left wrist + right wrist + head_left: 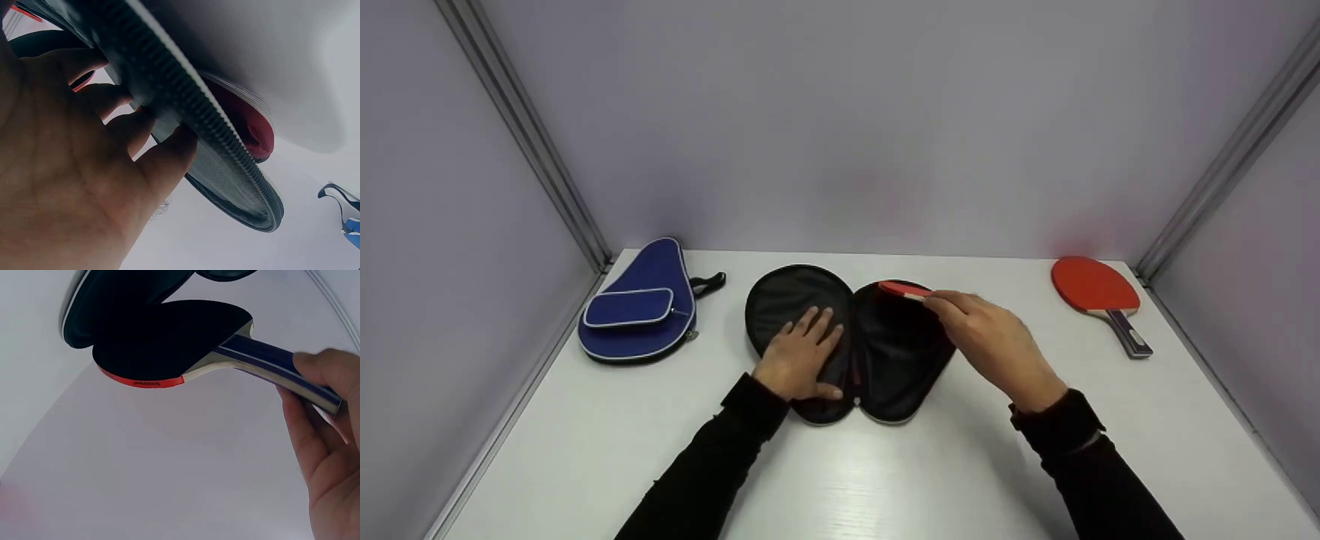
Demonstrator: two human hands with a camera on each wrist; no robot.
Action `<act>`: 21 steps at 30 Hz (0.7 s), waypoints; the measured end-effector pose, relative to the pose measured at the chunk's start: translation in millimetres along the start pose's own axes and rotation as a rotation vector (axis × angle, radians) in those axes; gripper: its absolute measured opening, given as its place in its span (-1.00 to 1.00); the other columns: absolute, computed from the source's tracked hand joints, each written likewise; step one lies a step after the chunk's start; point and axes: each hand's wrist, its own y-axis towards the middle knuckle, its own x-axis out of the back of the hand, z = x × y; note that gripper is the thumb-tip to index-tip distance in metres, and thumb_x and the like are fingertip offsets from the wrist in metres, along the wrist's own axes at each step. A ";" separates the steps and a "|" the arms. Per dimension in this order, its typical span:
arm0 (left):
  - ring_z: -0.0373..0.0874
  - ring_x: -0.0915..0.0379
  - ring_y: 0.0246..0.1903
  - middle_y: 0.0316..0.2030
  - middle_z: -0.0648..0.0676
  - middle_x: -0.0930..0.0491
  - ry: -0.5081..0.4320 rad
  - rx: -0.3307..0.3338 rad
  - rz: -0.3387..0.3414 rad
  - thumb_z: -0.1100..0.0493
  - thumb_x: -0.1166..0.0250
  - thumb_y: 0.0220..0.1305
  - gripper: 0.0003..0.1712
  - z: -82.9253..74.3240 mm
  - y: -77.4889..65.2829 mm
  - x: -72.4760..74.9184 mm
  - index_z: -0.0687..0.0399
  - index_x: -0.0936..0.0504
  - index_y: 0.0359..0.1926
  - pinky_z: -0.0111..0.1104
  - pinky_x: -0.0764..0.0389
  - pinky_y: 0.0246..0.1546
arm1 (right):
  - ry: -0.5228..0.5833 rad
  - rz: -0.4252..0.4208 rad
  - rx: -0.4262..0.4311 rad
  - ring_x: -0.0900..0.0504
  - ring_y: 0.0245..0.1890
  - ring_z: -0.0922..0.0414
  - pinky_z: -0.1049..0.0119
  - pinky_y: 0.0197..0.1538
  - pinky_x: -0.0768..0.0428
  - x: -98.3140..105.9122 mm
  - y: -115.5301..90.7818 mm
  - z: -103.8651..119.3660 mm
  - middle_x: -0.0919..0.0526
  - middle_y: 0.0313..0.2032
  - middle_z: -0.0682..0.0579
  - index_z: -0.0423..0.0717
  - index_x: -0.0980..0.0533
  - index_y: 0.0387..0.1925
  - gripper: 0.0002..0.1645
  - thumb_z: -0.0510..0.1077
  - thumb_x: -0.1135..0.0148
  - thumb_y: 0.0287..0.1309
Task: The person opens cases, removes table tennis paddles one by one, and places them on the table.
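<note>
A black paddle case (pixel 896 360) lies unzipped and spread flat near the middle of the table, its two halves side by side. My left hand (pixel 801 358) rests on the lining of the left half, fingers spread. In the left wrist view, the fingertips touch the inside of the case (pixel 169 95) beside its zipper edge. My right hand (pixel 994 345) pinches a table tennis paddle (pixel 901 289) by its blue-and-wood handle (pixel 275 368). The paddle is tilted over the right half of the case, its black face (pixel 157 340) showing in the right wrist view.
A blue paddle case (pixel 637 337) with white piping, a front pocket and a black strap (pixel 709 284) lies at the left. Another table tennis paddle (pixel 1093 283), red side up, lies at the far right. Pale walls (pixel 855 127) enclose the white table (pixel 847 487).
</note>
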 end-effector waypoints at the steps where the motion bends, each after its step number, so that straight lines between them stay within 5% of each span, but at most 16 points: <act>1: 0.26 -0.01 0.92 0.93 0.21 -0.08 0.010 0.002 0.000 -0.63 -0.51 0.38 0.36 0.0 0.6 -1.5 -0.04 -0.25 0.90 0.25 -0.46 0.78 | -0.006 -0.016 -0.015 -0.95 0.05 -0.09 0.01 0.01 -0.97 1.7 0.5 -1.7 -0.92 0.16 -0.08 -0.14 -0.77 0.25 -0.58 -0.39 -0.58 0.44; 4: 0.27 0.01 0.92 0.93 0.21 -0.06 0.010 -0.006 -0.006 -0.65 -0.50 0.37 0.38 3.7 4.7 -8.6 -0.05 -0.24 0.90 0.28 -0.45 0.77 | -0.016 -0.056 -0.054 -0.96 0.03 -0.12 -0.01 0.02 -0.97 6.8 0.9 -8.0 -0.92 0.16 -0.12 -0.14 -0.77 0.23 -0.64 -0.32 -0.59 0.48; 11: 0.25 0.01 0.92 0.94 0.21 -0.04 0.036 0.015 0.029 -0.62 -0.52 0.38 0.37 -5.5 -2.8 8.8 -0.04 -0.23 0.91 0.22 -0.47 0.78 | -0.001 -0.083 -0.122 -0.96 0.01 -0.15 -0.02 0.02 -0.97 16.5 -0.5 -18.8 -0.93 0.11 -0.13 -0.13 -0.80 0.15 -0.70 -0.27 -0.61 0.45; 21: 0.29 0.06 0.93 0.94 0.24 0.00 -0.033 -0.009 -0.008 -0.65 -0.54 0.32 0.45 7.3 5.7 -14.4 -0.02 -0.20 0.92 0.30 -0.44 0.78 | 0.033 -0.077 -0.206 -0.96 0.02 -0.18 -0.06 0.02 -0.97 25.3 -2.9 -28.6 -0.94 0.13 -0.14 -0.11 -0.83 0.14 -0.69 -0.31 -0.62 0.42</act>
